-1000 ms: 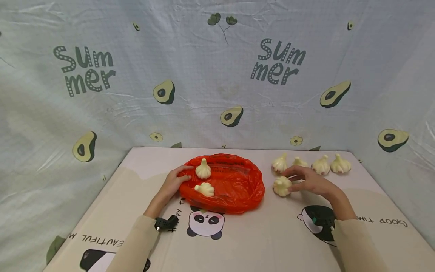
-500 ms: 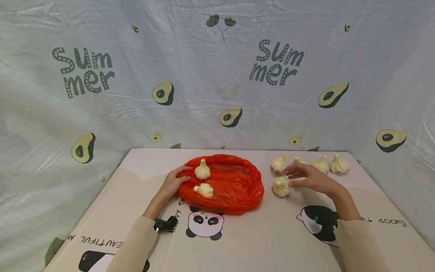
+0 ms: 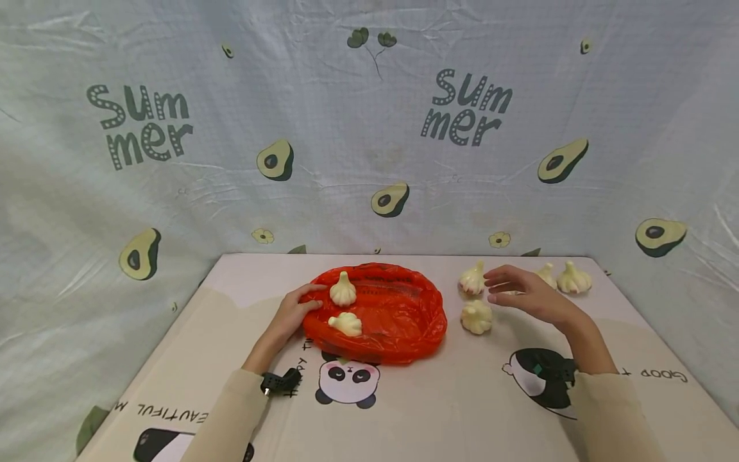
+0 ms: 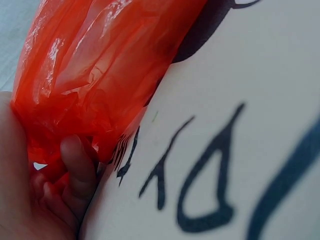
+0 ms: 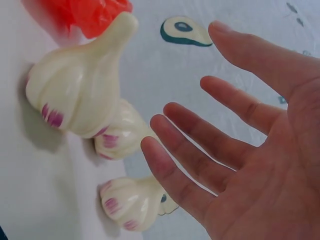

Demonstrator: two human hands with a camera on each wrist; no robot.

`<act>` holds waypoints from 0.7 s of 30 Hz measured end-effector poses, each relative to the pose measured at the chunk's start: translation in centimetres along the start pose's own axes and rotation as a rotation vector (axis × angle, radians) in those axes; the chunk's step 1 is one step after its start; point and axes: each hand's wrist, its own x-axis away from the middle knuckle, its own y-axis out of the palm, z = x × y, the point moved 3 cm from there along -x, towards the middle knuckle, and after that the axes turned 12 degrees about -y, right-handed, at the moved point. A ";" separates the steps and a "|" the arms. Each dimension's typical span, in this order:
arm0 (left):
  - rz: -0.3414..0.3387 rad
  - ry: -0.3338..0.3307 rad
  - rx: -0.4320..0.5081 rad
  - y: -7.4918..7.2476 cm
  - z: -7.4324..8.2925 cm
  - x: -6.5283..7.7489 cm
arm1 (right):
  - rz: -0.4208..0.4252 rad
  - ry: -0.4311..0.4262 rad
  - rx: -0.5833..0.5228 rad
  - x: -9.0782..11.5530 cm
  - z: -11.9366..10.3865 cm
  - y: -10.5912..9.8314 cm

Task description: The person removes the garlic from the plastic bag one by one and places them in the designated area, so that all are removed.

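Note:
A red plastic bag (image 3: 392, 317) lies spread into a bowl shape, mid-table. My left hand (image 3: 293, 312) grips its left rim; the left wrist view shows curled fingers (image 4: 80, 170) at the film. Inside the bag are two garlic bulbs, one upright (image 3: 343, 290) and one on its side (image 3: 345, 325). Right of the bag, my right hand (image 3: 528, 295) hovers with spread fingers and nothing in them. Near its fingertips are a front garlic bulb (image 3: 476, 317) and one behind it (image 3: 472, 281). In the right wrist view a garlic bulb (image 5: 75, 85) stands apart from the fingers.
Further right, a garlic bulb (image 3: 574, 278) stands beside another (image 3: 546, 275) that my right hand partly covers. A patterned cloth (image 3: 369, 128) hangs behind the table (image 3: 439, 410). The tabletop carries printed pandas and lettering.
My right hand has drawn away from the front garlic bulb and risen slightly toward the back row, its fingers off the bulb. The left hand stays on the bag rim.

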 end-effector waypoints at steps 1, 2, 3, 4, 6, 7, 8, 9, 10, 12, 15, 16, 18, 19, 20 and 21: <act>-0.001 0.001 0.000 0.0 0.0 0.0 | 0.004 -0.002 0.001 0.0 -0.1 0.0; -0.003 0.001 0.001 0.0 0.0 0.1 | 0.010 -0.004 0.001 -0.1 -0.2 -0.1; -0.003 0.001 0.006 0.0 0.0 0.1 | 0.015 -0.007 0.003 -0.1 -0.4 -0.1; -0.004 0.001 0.009 0.0 0.0 0.1 | 0.021 -0.009 0.004 -0.2 -0.5 -0.2; -0.006 0.002 0.013 0.1 -0.1 0.0 | 0.031 -0.016 0.009 -0.2 -0.8 -0.2; -0.004 0.002 0.016 0.1 -0.1 0.0 | 0.038 -0.019 0.010 -0.3 -1.0 -0.2; -0.002 0.003 0.018 0.1 -0.1 0.0 | 0.046 -0.022 0.009 -0.3 -1.1 -0.2; 0.000 0.004 0.021 0.1 -0.1 -0.1 | 0.052 -0.025 0.008 -0.4 -1.2 -0.2; 0.001 0.006 0.020 0.0 -0.1 -0.1 | 0.057 -0.027 0.007 -0.4 -1.3 -0.2; 0.005 0.011 0.021 0.0 -0.1 -0.2 | 0.068 -0.030 0.001 -0.5 -1.5 -0.2; 0.004 0.012 0.024 0.0 -0.1 -0.3 | 0.076 -0.035 -0.013 -0.5 -1.8 0.0; 0.003 0.013 0.023 0.0 -0.2 -0.2 | 0.078 -0.036 -0.018 -0.5 -1.9 0.1; 0.004 0.010 0.025 -0.1 -0.2 -0.3 | 0.083 -0.036 -0.024 -0.6 -2.1 0.2; 0.003 0.008 0.026 -0.1 -0.2 -0.3 | 0.085 -0.039 -0.027 -0.6 -2.2 0.3; 0.004 0.007 0.025 0.0 -0.2 -0.3 | 0.088 -0.040 -0.028 -0.7 -2.3 0.3; 0.006 0.005 0.028 0.0 -0.2 -0.3 | 0.091 -0.043 -0.030 -0.8 -2.4 0.4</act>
